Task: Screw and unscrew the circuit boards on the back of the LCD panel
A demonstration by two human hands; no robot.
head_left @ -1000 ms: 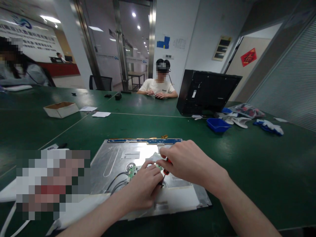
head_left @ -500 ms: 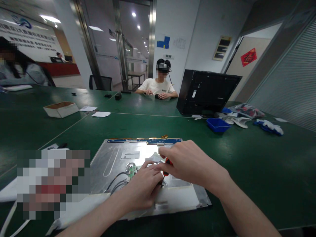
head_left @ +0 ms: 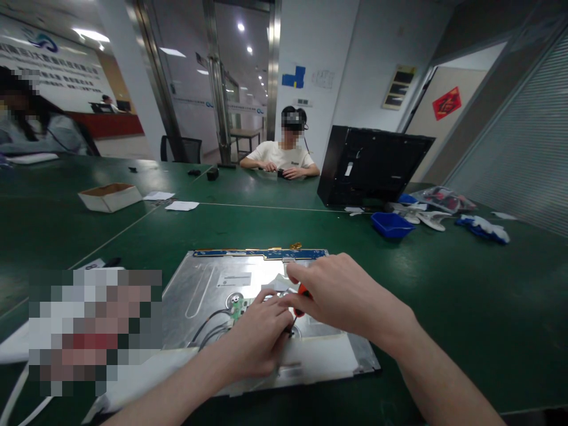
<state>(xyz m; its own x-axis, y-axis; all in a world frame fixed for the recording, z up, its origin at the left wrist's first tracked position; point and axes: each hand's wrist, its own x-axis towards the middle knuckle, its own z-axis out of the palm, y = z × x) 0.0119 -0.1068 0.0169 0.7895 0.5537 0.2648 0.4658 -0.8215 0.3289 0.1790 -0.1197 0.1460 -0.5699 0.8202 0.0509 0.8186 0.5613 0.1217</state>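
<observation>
A flat metal display panel [head_left: 186, 290] lies on the table in front of me, with a blue circuit strip [head_left: 293, 254] along its far edge. My right hand [head_left: 326, 290] is closed round a screwdriver [head_left: 302, 300] with a red and black handle, its shaft pointing down at the panel. My left hand [head_left: 266, 328] rests low on the panel beside the shaft, fingers bent and together; what lies under them is hidden. Partly covered by that hand is a small green circuit board [head_left: 237, 309] with dark cables [head_left: 208, 322] running left.
A blurred-out patch and white cables [head_left: 15, 390] lie to my left. Further off are an open carton [head_left: 110, 198], paper slips [head_left: 181, 206], a blue tray [head_left: 391, 226], gloves [head_left: 483, 228] and a large black monitor casing [head_left: 373, 165]. One person [head_left: 284, 155] sits opposite, another at far left.
My right hand and wrist have turned very slightly with the screwdriver, whose handle shows a little more red. The left hand stays put. The person opposite has shifted their hands a little.
</observation>
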